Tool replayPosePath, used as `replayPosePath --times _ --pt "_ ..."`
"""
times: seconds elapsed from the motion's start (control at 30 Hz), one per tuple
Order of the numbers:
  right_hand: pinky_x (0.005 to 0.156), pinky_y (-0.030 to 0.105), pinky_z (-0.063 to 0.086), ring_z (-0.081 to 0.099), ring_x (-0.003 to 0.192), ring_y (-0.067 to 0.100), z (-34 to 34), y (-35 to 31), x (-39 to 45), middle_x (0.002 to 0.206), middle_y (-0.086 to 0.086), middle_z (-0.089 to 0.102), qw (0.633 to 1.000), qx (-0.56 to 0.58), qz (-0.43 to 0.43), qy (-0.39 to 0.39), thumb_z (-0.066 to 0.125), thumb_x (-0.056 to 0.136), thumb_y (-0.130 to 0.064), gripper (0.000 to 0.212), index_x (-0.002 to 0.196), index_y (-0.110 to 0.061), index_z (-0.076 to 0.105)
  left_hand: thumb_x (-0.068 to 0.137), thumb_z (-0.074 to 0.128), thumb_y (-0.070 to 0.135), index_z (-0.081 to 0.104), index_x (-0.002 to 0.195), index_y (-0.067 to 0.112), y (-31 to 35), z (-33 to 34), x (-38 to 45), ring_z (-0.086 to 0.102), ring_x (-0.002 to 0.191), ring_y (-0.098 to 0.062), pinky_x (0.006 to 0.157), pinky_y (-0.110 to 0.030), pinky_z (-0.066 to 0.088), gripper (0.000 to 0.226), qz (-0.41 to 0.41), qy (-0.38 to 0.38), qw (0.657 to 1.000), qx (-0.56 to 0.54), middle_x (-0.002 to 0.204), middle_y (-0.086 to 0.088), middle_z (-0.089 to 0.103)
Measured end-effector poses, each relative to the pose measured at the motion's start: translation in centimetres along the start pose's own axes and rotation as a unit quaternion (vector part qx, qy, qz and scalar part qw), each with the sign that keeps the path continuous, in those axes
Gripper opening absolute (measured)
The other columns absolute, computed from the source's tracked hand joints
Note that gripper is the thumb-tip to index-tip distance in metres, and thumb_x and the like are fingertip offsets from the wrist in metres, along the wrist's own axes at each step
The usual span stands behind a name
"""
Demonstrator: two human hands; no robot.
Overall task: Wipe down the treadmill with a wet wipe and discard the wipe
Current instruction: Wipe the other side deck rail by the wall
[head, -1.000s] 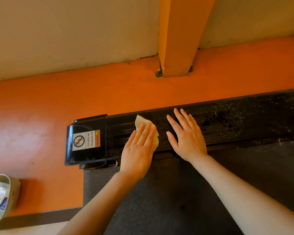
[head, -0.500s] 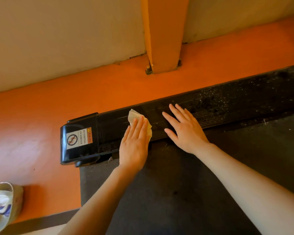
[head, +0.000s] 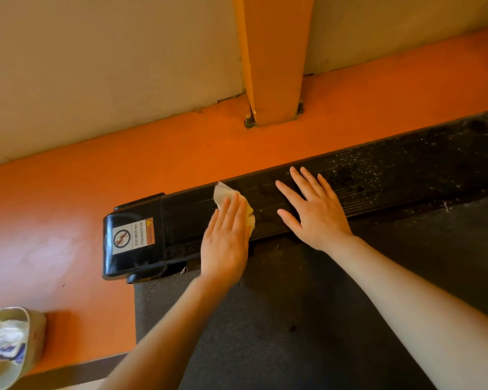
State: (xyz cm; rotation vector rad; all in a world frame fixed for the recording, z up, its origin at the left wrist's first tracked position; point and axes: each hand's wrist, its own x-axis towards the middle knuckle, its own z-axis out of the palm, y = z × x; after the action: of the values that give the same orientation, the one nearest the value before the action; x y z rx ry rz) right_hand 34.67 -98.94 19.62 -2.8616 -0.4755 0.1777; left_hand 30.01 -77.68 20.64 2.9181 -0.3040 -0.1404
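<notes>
Left hand (head: 226,237) presses the wet wipe (head: 223,192) flat-fingered on the side rail (head: 378,175) — right hand (head: 316,212) rests open, empty; it should sweep toward the dust.

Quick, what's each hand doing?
Left hand: open, flat, pressing the wipe on the rail.
Right hand: open, flat on the rail, empty.

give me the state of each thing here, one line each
wet wipe: crumpled, pressed flat on the rail under the left hand
left hand: fingers straight, pressing the wipe
right hand: flat, fingers spread, resting on the rail
side rail: dusty at right
small bin: open, crumpled waste inside
</notes>
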Motion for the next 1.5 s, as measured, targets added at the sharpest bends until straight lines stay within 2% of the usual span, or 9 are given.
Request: replayPosePath --times 0.17,0.4,0.6,0.7,0.93,1.2,1.3,1.4,1.5 --pt "0.121 0.048 0.015 0.017 0.150 0.028 0.2 0.0 -0.1 0.161 0.011 0.024 1.000 -0.001 0.000 0.014 0.019 0.098 -0.057 0.064 0.152 -0.027 0.035 0.101 0.026 0.037 0.033 0.151 0.010 0.5 0.6 -2.4 0.020 0.146 -0.024 0.115 -0.045 0.016 0.057 0.020 -0.012 0.999 0.025 0.156 -0.010 0.027" --pt "0.121 0.048 0.017 0.017 0.150 0.028 0.5 0.1 0.0 0.161 0.011 0.025 1.000 0.002 -0.009 0.025 0.022 0.099 -0.056 0.062 0.152 -0.027 0.035 0.106 0.025 0.036 0.002 0.157 0.012 -0.6 -0.3 5.3 -0.010 0.149 -0.018 0.120 -0.030 -0.008 0.061 -0.043 -0.022 0.999 0.001 0.164 -0.008 -0.003" --pt "0.122 0.046 0.014 0.016 0.151 0.027 0.8 0.2 -0.1 0.162 0.010 0.024 0.999 -0.011 -0.004 0.033 0.022 0.100 -0.056 0.061 0.152 -0.028 0.034 0.103 0.034 0.032 0.029 0.152 0.007 1.8 1.1 -0.4 0.015 0.147 -0.023 0.118 -0.043 0.014 0.055 -0.017 0.007 1.000 0.001 0.158 -0.012 0.023" --pt "0.121 0.045 0.014 0.016 0.151 0.026 0.9 0.2 -0.2 0.161 0.010 0.024 0.999 -0.016 -0.006 0.037 0.023 0.100 -0.056 0.061 0.152 -0.028 0.034 0.103 0.039 0.032 0.028 0.152 0.009 1.7 1.4 -1.0 0.015 0.148 -0.023 0.117 -0.042 0.015 0.056 0.000 -0.006 1.000 0.000 0.158 -0.010 0.022" --pt "0.121 0.044 0.013 0.015 0.151 0.026 0.8 0.2 -0.1 0.162 0.010 0.024 0.999 -0.014 -0.007 0.038 0.024 0.100 -0.055 0.060 0.153 -0.028 0.034 0.107 0.027 0.033 0.003 0.157 0.011 0.6 -0.2 6.1 -0.012 0.147 -0.017 0.117 -0.029 -0.011 0.060 -0.039 -0.014 0.999 0.003 0.164 -0.009 -0.002" --pt "0.122 0.044 0.012 0.015 0.151 0.025 1.0 0.2 -0.1 0.162 0.009 0.024 0.999 -0.021 -0.001 0.043 0.024 0.100 -0.056 0.060 0.153 -0.028 0.034 0.095 0.052 0.030 0.034 0.150 0.009 2.3 1.5 -1.4 0.022 0.146 -0.024 0.115 -0.044 0.018 0.062 0.026 -0.006 1.000 0.001 0.157 -0.011 0.027" --pt "0.122 0.044 0.012 0.015 0.151 0.025 1.1 0.2 -0.1 0.162 0.009 0.024 0.999 -0.020 -0.005 0.044 0.025 0.100 -0.055 0.060 0.153 -0.029 0.034 0.101 0.045 0.033 0.027 0.153 0.010 1.5 1.0 1.6 0.013 0.147 -0.021 0.119 -0.040 0.014 0.059 0.009 -0.006 1.000 0.017 0.159 -0.010 0.020" --pt "0.121 0.043 0.011 0.015 0.151 0.025 1.0 0.3 -0.1 0.162 0.009 0.024 0.999 -0.020 -0.007 0.045 0.025 0.100 -0.055 0.059 0.153 -0.029 0.034 0.106 0.032 0.035 0.007 0.157 0.012 1.3 -0.1 5.5 -0.008 0.147 -0.017 0.120 -0.033 -0.004 0.061 -0.025 -0.022 0.999 -0.001 0.163 -0.008 0.001" --pt "0.121 0.043 0.011 0.015 0.151 0.024 1.0 0.2 -0.1 0.162 0.009 0.024 0.999 -0.019 -0.006 0.044 0.025 0.100 -0.055 0.060 0.153 -0.029 0.033 0.106 0.031 0.034 0.002 0.157 0.011 1.5 -0.2 6.3 -0.010 0.148 -0.019 0.119 -0.032 -0.007 0.062 -0.028 -0.022 0.999 -0.009 0.163 -0.009 -0.003"
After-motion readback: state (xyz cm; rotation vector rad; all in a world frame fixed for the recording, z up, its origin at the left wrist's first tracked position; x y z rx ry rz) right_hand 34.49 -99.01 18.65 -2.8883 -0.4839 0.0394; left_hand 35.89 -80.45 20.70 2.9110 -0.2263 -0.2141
